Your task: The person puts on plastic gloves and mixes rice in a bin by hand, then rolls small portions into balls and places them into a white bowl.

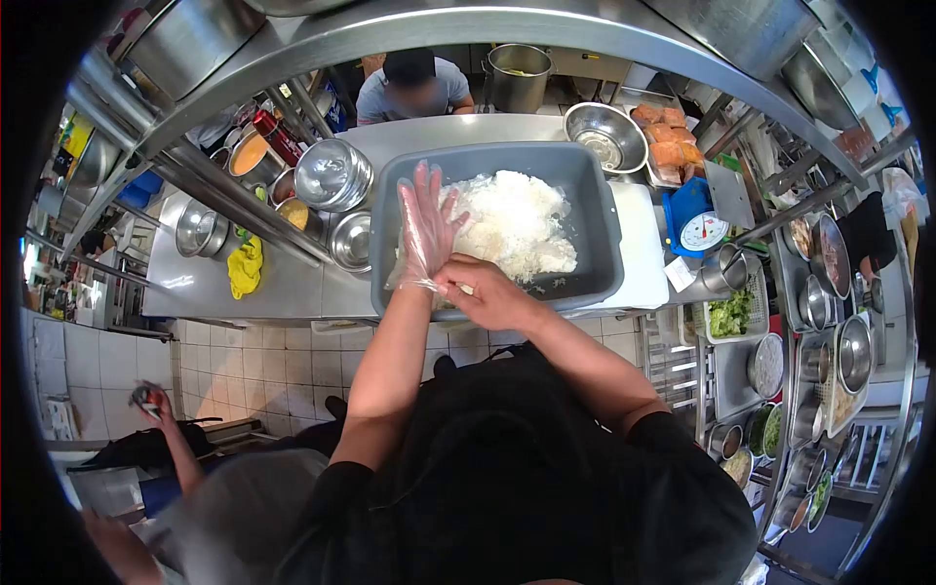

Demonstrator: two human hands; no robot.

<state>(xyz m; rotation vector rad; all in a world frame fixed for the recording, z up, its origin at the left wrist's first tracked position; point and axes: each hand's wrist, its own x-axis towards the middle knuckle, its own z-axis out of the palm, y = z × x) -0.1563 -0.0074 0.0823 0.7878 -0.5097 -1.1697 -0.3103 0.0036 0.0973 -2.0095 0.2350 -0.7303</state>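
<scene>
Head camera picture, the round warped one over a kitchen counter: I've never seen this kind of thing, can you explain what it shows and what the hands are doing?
No machine here: one camera worn on a person's head looks forward and down, and its wide lens bends the view into a circle. The dark shape at the bottom is the wearer's own body. Their left hand is raised, fingers spread, inside a clear plastic glove; their right hand is closed on the glove's cuff at the wrist. Beneath them a grey tub of white rice sits on the steel counter, with a metal bowl, a blue scale and a yellow cloth nearby. Another person stands across the counter, and someone else's hand shows at lower left.
</scene>
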